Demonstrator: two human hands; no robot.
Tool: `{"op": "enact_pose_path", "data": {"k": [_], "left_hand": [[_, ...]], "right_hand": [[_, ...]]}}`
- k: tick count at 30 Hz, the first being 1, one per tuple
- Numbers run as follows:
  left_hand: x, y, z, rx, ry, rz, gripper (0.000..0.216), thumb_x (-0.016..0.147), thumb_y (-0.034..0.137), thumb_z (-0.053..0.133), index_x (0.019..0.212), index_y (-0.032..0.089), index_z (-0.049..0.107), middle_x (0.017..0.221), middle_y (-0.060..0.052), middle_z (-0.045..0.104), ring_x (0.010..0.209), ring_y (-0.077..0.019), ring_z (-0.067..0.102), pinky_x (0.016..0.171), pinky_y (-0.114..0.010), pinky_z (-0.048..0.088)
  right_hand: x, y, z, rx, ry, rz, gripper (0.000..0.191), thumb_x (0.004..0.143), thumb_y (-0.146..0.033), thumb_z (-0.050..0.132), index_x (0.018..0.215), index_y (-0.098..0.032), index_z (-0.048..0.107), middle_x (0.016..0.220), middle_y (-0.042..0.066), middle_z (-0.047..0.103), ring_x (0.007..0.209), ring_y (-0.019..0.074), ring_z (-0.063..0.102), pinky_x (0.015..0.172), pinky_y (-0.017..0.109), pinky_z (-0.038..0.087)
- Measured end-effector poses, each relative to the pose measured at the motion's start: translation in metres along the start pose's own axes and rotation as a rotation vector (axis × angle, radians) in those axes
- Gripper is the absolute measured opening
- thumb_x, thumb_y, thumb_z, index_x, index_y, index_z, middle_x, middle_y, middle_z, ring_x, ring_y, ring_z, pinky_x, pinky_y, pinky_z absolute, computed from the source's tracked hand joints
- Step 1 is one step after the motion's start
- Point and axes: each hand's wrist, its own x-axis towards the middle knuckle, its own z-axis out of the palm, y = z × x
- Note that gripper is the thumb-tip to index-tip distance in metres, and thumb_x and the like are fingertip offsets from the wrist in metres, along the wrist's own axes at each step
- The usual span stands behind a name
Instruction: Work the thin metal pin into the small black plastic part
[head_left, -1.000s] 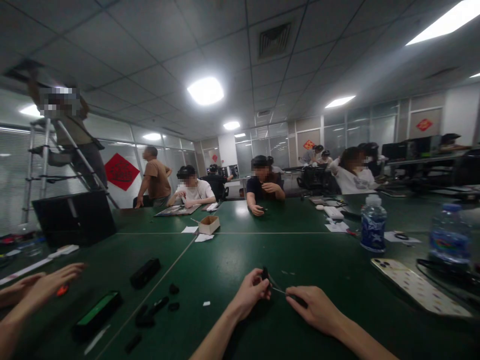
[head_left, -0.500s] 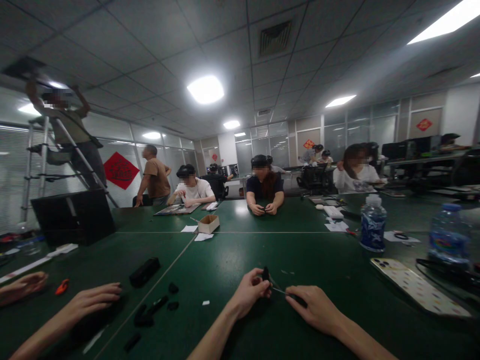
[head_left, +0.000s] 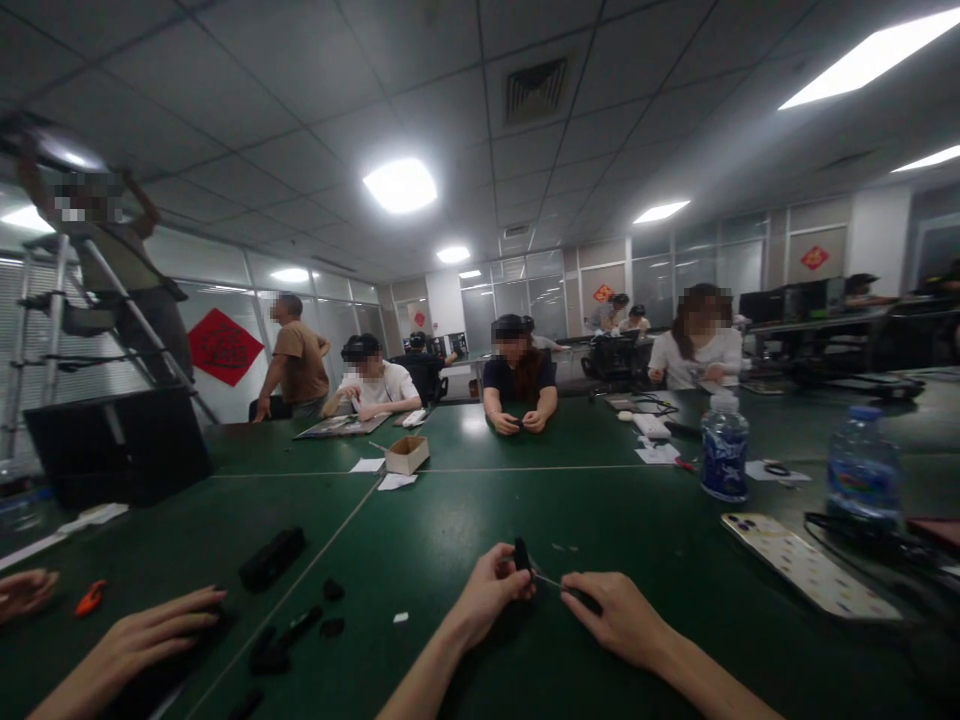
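Note:
My left hand (head_left: 486, 592) is closed around a small black part (head_left: 521, 553), which sticks up between thumb and fingers above the green table. In my right hand (head_left: 626, 612) is a screwdriver (head_left: 583, 598); its dark handle lies under the fingers. The thin metal shaft points left to the black part, and whether its tip touches is too small to tell. Left of my hands, several loose black pieces (head_left: 304, 625) lie beside a black block-shaped case (head_left: 272, 558). A small white scrap (head_left: 400, 617) lies nearer to my left forearm.
A co-worker's hand (head_left: 154, 635) rests at the left, near an orange tool (head_left: 91, 598). To the right are a phone (head_left: 806, 565) and two bottles (head_left: 724, 450). A small cardboard box (head_left: 407, 456) stands farther back. People sit across the table; one stands on a ladder (head_left: 56, 310).
The view has turned slightly right, so most things sit farther left. My hands keep hold of the black part and the screwdriver; the part is tilted a little differently.

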Motion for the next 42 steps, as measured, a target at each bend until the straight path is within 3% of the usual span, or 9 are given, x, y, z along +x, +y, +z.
{"op": "enact_pose_path", "data": {"k": [16,42], "left_hand": [[0.0001,0.0040,0.0044,-0.074,0.044,-0.021,0.040,0.065,0.037,0.074,0.090,0.013,0.055,0.083,-0.005,0.062,0.068,-0.0126,0.058,0.066,-0.026,0.043],[0.0008,0.0015,0.0001,-0.120,0.000,-0.038,0.036,0.066,0.032,0.074,0.090,0.013,0.055,0.082,-0.005,0.062,0.072,-0.0135,0.059,0.071,-0.028,0.043]], "right_hand": [[-0.0010,-0.0035,-0.0048,0.025,-0.007,-0.039,0.029,0.090,-0.035,0.040,0.097,-0.022,0.065,0.082,0.003,0.067,0.075,0.0173,0.063,0.069,0.026,0.046],[-0.0002,-0.0050,-0.0058,0.018,-0.006,0.005,0.030,0.090,-0.035,0.040,0.098,-0.022,0.065,0.085,0.003,0.068,0.077,0.0180,0.064,0.069,0.026,0.047]]}}
